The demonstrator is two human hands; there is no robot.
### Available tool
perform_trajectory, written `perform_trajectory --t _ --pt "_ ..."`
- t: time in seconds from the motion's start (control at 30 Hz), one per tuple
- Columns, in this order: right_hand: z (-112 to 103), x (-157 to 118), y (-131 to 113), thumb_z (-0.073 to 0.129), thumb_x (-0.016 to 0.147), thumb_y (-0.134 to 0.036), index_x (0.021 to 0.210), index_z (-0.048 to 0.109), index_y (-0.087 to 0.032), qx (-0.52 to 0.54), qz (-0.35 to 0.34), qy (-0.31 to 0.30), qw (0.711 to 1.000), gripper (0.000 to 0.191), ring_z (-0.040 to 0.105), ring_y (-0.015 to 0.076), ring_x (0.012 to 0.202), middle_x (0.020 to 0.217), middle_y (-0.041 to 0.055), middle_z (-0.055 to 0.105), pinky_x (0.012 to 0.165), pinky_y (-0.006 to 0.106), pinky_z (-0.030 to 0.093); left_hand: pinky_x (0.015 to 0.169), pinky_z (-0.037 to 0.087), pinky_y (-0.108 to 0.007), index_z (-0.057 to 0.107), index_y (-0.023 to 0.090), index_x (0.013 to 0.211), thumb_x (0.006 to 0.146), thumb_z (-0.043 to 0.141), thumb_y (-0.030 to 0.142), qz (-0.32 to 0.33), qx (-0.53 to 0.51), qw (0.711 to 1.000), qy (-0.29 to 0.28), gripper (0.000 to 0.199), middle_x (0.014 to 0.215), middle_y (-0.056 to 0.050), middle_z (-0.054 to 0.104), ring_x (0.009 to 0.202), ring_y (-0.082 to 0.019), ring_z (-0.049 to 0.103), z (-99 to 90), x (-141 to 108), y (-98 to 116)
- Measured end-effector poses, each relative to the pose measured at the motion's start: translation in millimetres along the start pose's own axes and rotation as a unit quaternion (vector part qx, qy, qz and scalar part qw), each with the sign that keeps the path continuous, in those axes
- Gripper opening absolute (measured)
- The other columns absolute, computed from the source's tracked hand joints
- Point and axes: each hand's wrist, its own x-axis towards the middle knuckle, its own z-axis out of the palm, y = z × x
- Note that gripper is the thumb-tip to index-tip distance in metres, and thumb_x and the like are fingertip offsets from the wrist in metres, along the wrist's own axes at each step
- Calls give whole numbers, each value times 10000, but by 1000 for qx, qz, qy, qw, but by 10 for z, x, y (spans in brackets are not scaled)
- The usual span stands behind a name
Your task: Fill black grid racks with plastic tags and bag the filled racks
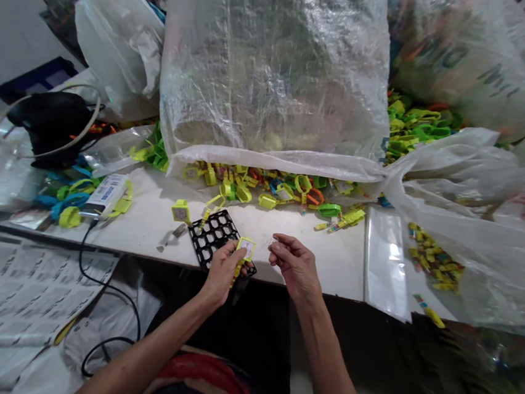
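Note:
My left hand is closed on a yellow toy watch with a square, pale printed face, its strap hanging below the fingers. To its right, my right hand has thumb and fingers pinched together; whatever may be between them is too small to make out. A black grid tray lies on the white table, partly behind my left hand. Another yellow watch with a square face lies by the tray's far left corner, and a yellow strap rests over its upper edge.
A large translucent bag stands at the back, with yellow, green and orange pieces spilling from its mouth. A flat clear plastic bag lies at right. At left are a white device with a black cable and a printed sheet.

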Motion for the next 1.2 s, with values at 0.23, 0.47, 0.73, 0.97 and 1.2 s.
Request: perform_trajectory --t 0.23,0.47,0.73,0.97,1.2 --pt "-89 13 78 855 432 -261 653 652 -172 11 0 64 998 313 569 111 486 566 -15 627 489 251 476 446 361 -174 620 135 820 596 692 398 -12 14 1000 4 353 674 4 619 471 -63 489 20 -18 -6" --pt "-150 -53 52 830 485 -301 656 703 -163 -53 17 1 998 254 501 77 469 577 -17 608 468 227 392 448 374 -170 624 134 821 611 685 380 -14 15 1000 0 329 674 -1 629 474 -65 492 27 5 -71" --pt "-52 -113 128 765 585 -316 709 698 -161 -133 -11 -58 989 209 469 83 487 510 -35 564 523 234 386 463 405 -166 640 141 807 640 678 384 6 11 1000 -21 297 698 -8 634 557 -88 512 67 -15 -151" --pt "-63 -118 181 790 526 -289 802 629 -182 -141 -41 -5 989 337 500 73 471 709 -33 613 494 236 426 476 406 -173 636 148 847 646 699 392 4 -13 999 -36 322 728 -11 644 573 -95 529 67 -16 -171" --pt "-13 -210 289 774 589 -385 834 601 -194 -156 -68 32 985 356 483 86 471 616 -46 566 449 225 449 598 441 -208 624 163 859 636 708 391 15 -44 998 -43 331 755 -8 655 655 -122 584 88 -39 -160"
